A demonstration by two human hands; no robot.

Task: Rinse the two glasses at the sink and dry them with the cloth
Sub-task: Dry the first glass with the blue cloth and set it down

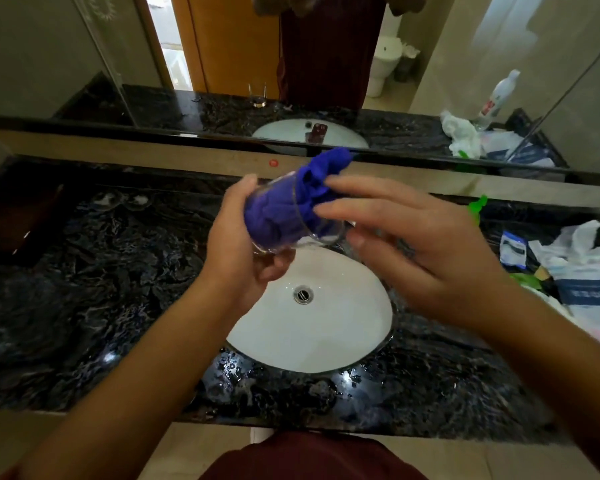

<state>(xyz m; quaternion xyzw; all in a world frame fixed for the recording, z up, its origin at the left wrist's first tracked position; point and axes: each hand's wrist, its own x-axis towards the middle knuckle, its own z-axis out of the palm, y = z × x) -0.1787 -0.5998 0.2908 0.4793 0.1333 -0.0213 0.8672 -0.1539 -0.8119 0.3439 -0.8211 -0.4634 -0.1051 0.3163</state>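
My left hand [243, 244] grips a clear glass [284, 233], tilted over the white sink [312, 341]. A blue cloth [326, 168] is stuffed inside the glass and bunches out of its far end. My right hand [430, 258] is beside the glass with fingers spread, and its fingertips touch the cloth; the hand is motion-blurred. A second glass [257, 95] shows only as a reflection in the mirror; on the counter itself I cannot see it.
A dark marble counter [94, 292] surrounds the sink, wet at the front edge. White plastic bags and packets [582, 265] and a green item [477, 206] crowd the right side. A mirror [222, 46] runs along the back wall.
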